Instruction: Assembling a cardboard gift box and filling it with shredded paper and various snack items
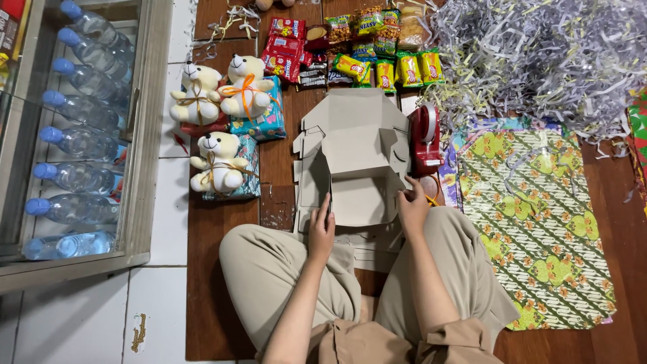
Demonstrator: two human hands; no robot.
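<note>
Both hands on the flat grey cardboard box (350,158) mid-mat — left hand (321,231) pinching the near-left flap, right hand (412,205) pressing the right one; crease squarely along the scores — keep edges aligned.

Red snack packets (283,50) beside yellow-green packets (397,67), above grey cardboard box (354,158).

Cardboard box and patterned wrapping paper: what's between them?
In the head view, a red tape dispenser lies between the grey cardboard box and the green patterned wrapping paper, above the right hand.

bright, even light (soft shadows), sharp focus.
</note>
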